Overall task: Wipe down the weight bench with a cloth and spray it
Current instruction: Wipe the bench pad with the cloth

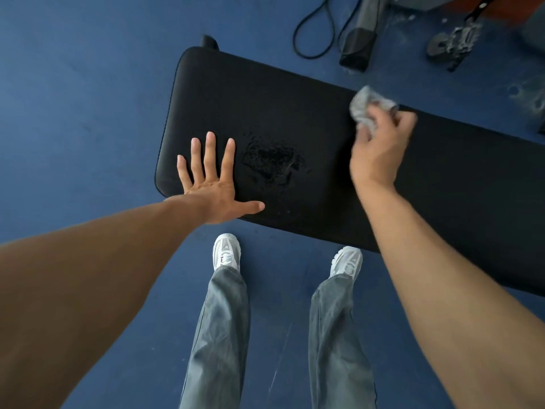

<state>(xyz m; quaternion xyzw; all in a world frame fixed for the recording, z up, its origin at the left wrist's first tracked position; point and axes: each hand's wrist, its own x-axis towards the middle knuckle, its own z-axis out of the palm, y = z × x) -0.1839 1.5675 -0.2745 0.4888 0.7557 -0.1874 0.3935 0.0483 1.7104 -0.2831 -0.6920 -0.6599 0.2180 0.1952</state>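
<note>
The black padded weight bench [265,98] runs from the upper left to the right edge of the view. A wet patch of spray droplets [272,162] glistens near its middle. My left hand [211,178] lies flat on the pad near the front edge, fingers spread, holding nothing. My right hand [380,149] hovers over the bench farther right, shut on a crumpled grey cloth [367,109] that sticks out above the fingers. No spray bottle is in view.
Blue floor surrounds the bench. My two feet in white shoes [227,252] stand just in front of it. Behind the bench are a black looped band [314,31], a dark machine leg [358,45] and a dusty metal piece [455,44].
</note>
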